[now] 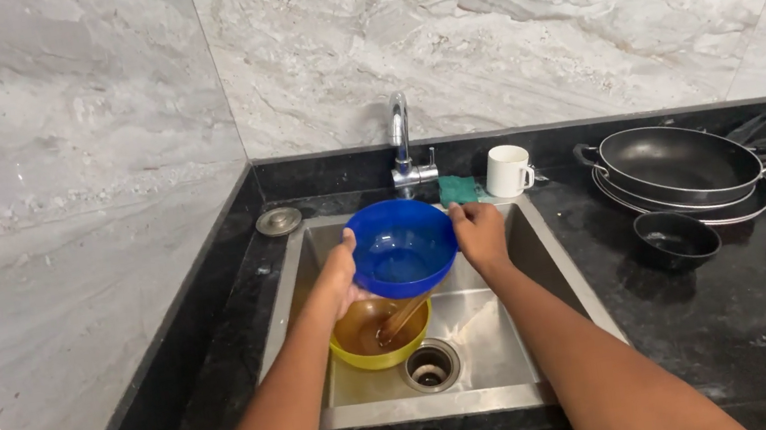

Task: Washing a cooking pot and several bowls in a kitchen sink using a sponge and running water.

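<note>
- Two hands, the left hand (339, 273) and the right hand (480, 234), grip opposite rims of a translucent blue plastic bowl (401, 246), tilted above the steel sink (499, 328).
- Beneath it sits a yellow bowl (370, 338) of brownish water.
- The black stone worktop (756, 312) carries stacked black pans (681, 168) and a white mug (507, 171); marble walls surround.

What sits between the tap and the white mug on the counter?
A green sponge lies behind the sink rim, between the tap and the white mug, seen in the head view.
</note>
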